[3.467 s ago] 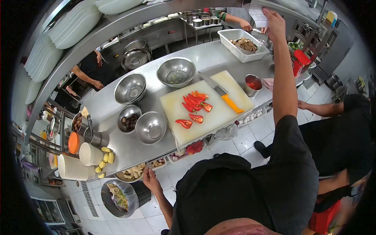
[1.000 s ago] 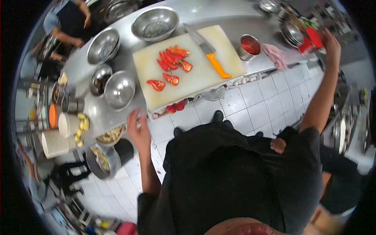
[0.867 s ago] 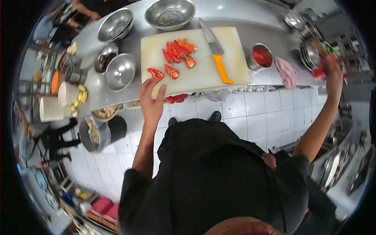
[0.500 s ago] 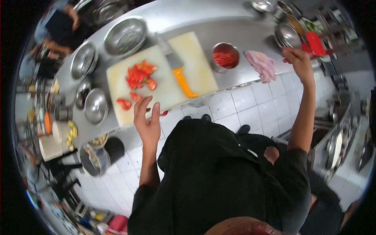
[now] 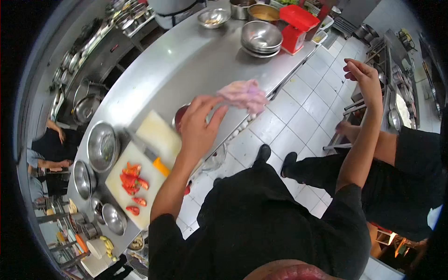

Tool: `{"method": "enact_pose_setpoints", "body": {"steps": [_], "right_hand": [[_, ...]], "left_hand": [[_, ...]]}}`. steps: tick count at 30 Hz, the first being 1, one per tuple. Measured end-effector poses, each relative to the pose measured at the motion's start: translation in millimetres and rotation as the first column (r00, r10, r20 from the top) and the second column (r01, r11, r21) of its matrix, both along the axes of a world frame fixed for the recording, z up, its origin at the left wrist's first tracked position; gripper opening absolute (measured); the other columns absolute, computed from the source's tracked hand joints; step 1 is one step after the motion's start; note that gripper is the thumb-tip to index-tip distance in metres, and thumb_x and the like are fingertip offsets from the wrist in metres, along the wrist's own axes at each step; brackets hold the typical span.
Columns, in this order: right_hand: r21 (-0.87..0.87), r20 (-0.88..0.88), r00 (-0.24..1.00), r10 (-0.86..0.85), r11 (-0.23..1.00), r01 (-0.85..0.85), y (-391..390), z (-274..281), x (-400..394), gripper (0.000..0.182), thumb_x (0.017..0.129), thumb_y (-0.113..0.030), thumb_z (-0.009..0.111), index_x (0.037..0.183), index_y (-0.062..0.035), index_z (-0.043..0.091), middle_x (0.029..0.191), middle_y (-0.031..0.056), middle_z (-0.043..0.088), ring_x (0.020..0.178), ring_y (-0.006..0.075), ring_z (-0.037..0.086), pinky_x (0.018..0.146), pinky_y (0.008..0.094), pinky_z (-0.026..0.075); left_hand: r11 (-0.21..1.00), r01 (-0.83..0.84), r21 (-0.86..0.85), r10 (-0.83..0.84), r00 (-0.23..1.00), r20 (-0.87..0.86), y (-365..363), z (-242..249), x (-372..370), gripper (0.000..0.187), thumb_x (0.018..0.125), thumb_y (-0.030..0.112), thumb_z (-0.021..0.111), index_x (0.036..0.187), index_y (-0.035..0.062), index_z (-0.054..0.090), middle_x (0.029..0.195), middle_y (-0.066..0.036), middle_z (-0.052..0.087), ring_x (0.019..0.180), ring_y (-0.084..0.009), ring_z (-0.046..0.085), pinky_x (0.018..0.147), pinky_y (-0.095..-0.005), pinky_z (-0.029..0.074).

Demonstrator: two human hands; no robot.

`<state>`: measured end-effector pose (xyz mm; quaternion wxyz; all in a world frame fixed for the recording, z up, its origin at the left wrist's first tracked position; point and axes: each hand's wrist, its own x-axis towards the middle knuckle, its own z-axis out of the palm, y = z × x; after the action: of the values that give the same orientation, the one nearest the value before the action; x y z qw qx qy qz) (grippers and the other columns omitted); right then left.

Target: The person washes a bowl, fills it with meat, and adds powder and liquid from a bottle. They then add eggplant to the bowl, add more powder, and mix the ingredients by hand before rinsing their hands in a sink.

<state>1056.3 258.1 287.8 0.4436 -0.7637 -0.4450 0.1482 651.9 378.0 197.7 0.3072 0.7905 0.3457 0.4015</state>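
My left hand (image 5: 200, 123) reaches over the steel counter, thumb and fingers apart, with its fingertips right at the near edge of a crumpled pink cloth (image 5: 245, 94). Behind the wrist, a metal container (image 5: 179, 116) is mostly hidden. My right hand (image 5: 365, 77) is raised over the floor to the right, its fingers curled in and nothing showing in them. Cut red peppers (image 5: 133, 179) lie on a white cutting board (image 5: 161, 133). A knife with an orange handle (image 5: 161, 166) rests across the board, partly covered by my left forearm.
Steel bowls (image 5: 102, 147) line the counter's far left side. A stack of bowls (image 5: 261, 37) stands beside a red scale (image 5: 294, 39) and a pot (image 5: 263, 13). Another person in dark clothes (image 5: 396, 172) is close on my right. White tiles (image 5: 298, 100) run along the counter edge.
The view has swung to the right. My left hand has moved from beside the cutting board to the pink cloth. My right hand is now away from the counter, over the floor.
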Motion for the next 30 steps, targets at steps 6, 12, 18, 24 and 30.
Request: {"method": "enact_pose_setpoints", "body": {"steps": [6,12,18,24,30], "right_hand": [[0.13,-0.142,0.99,-0.016,0.991,0.034,0,-18,120,0.032,0.091,-0.024,0.061,0.11,0.001,0.065,0.086,0.0047,0.067,0.075,0.0115,0.062,0.071,0.024,0.047],[0.118,-0.146,0.983,-0.114,0.984,0.132,-29,10,214,0.031,0.09,-0.019,0.06,0.109,0.0044,0.064,0.087,0.0081,0.067,0.075,0.0128,0.062,0.071,0.0248,0.049],[0.04,0.075,0.986,-0.149,0.988,0.146,-41,29,289,0.032,0.088,-0.018,0.06,0.107,0.0063,0.064,0.083,0.0103,0.067,0.071,0.0136,0.063,0.066,0.0266,0.05],[0.04,0.11,0.993,-0.039,0.999,0.035,31,40,379,0.032,0.084,-0.025,0.065,0.103,0.0009,0.068,0.078,0.0092,0.068,0.067,0.0132,0.064,0.061,0.0262,0.051],[0.03,0.137,0.983,0.124,0.991,-0.13,159,44,498,0.033,0.085,-0.026,0.065,0.107,-0.0006,0.067,0.085,0.0099,0.07,0.067,0.0142,0.065,0.066,0.0284,0.052]], "left_hand": [[0.959,-0.219,0.178,0.26,0.929,-0.262,162,-72,208,0.038,0.084,0.037,0.062,0.097,0.0011,0.067,0.095,-0.019,0.064,0.084,-0.0354,0.061,0.078,-0.044,0.047],[0.899,-0.381,0.216,0.436,0.731,-0.525,263,-106,288,0.05,0.068,0.041,0.075,0.093,-0.001,0.065,0.093,-0.023,0.066,0.09,-0.0395,0.062,0.077,-0.0469,0.049],[0.878,-0.396,0.269,0.478,0.69,-0.543,282,-103,293,0.045,0.067,0.032,0.078,0.096,0.0002,0.068,0.097,-0.022,0.066,0.094,-0.0382,0.063,0.082,-0.0441,0.049],[0.846,-0.464,0.262,0.525,0.639,-0.562,292,-105,296,0.03,0.066,0.016,0.062,0.09,-0.002,0.063,0.094,-0.023,0.065,0.09,-0.0409,0.061,0.081,-0.0443,0.047],[0.875,-0.484,-0.008,0.41,0.749,-0.52,334,-105,271,0.029,0.065,0.002,0.06,0.093,-0.0061,0.058,0.089,-0.018,0.062,0.079,-0.0284,0.058,0.076,-0.0363,0.048]]}}
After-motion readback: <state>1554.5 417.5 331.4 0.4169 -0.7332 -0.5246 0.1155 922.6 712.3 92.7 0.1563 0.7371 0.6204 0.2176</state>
